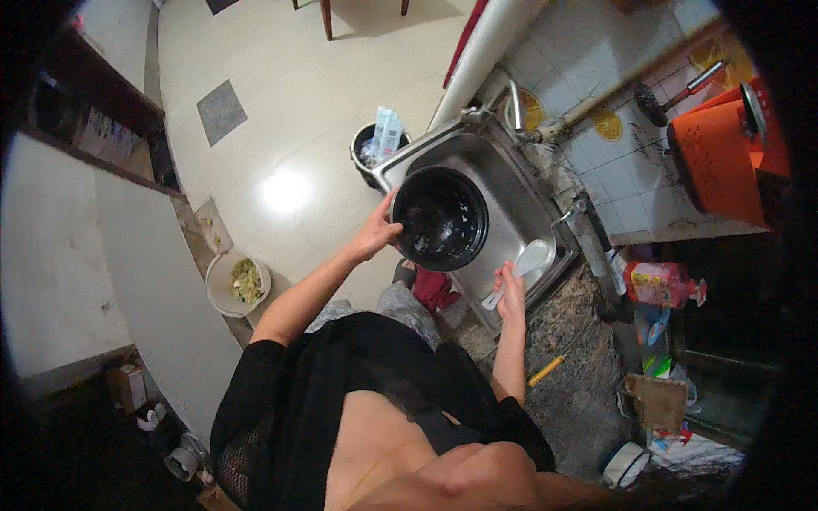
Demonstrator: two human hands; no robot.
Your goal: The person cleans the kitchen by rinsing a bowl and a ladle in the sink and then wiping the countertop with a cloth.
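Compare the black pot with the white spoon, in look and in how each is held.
The pot is black, round and deep; the spoon is white, flat and slender. The pot is far larger than the spoon. The left hand grips the pot by its rim, tilted so its inside shows; the right hand holds the spoon by its handle. Both are held over the steel sink.

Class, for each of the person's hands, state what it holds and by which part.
Left hand grips the black pot by its rim, over the sink. Right hand holds the white spoon by its handle.
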